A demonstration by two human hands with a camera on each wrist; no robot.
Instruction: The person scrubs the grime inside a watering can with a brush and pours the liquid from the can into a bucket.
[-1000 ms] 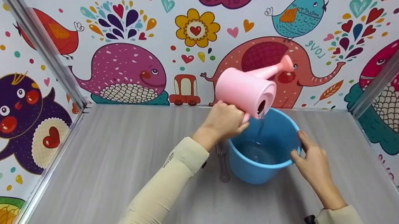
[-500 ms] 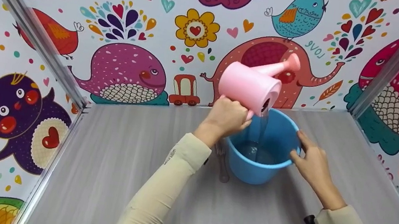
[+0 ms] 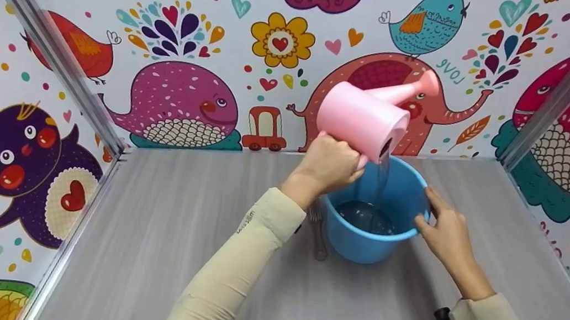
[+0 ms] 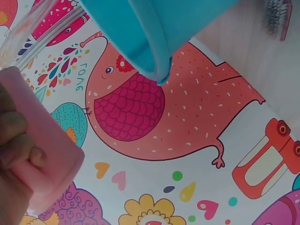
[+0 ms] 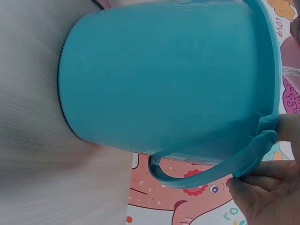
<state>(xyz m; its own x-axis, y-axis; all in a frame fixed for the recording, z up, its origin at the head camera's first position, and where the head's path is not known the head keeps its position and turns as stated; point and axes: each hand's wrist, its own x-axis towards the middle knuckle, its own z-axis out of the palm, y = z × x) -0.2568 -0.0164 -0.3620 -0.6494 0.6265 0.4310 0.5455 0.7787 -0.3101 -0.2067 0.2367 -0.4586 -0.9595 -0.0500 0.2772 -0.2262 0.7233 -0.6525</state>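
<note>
My left hand [image 3: 328,163] grips the handle of a pink watering can [image 3: 360,117], tipped above a blue bucket [image 3: 362,246]. Water [image 3: 382,179] runs from the can's open top into the bucket, where dark water [image 3: 366,218] covers the bottom. The can's spout points up and to the right. On the bucket's right rim, my right hand [image 3: 445,233] holds on with thumb and fingers. In the right wrist view, those fingers [image 5: 262,187] pinch the rim where the bucket's handle [image 5: 201,180] joins it.
A small brush [image 3: 319,240] with grey bristles lies on the grey table [image 3: 169,233], just left of the bucket. Cartoon-printed walls [image 3: 273,86] stand behind and at both sides, with metal posts [image 3: 56,38] at the corners.
My left hand has raised the watering can a little and moved it right. The stream from it has grown thicker and shifted right. My right hand stays on the bucket's rim.
</note>
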